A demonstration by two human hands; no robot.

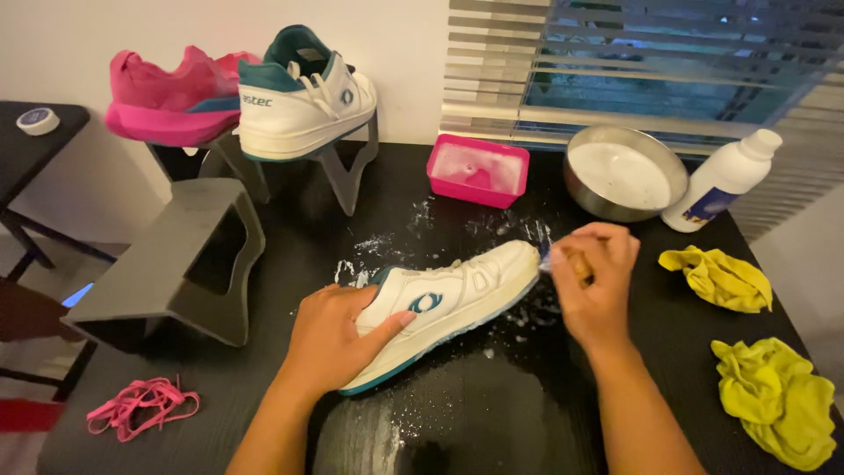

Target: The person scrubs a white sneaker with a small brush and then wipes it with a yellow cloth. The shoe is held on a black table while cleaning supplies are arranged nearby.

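Note:
A white sneaker with teal trim (444, 303) lies on its side in the middle of the black table (492, 413). My left hand (338, 339) grips its heel end, thumb across the side. My right hand (593, 281) is closed around a small brush (547, 258), mostly hidden in the fist, its tip touching the toe of the sneaker. Soap foam and water spots lie on the table around the shoe.
A pink tub (477, 170) and a metal bowl of foamy water (624, 173) stand at the back, with a white bottle (721, 180) to the right. Two yellow cloths (719, 279) (778, 400) lie right. A matching white sneaker (303, 97) and pink shoe (171, 97) rest on stands. Pink laces (141, 406) lie front left.

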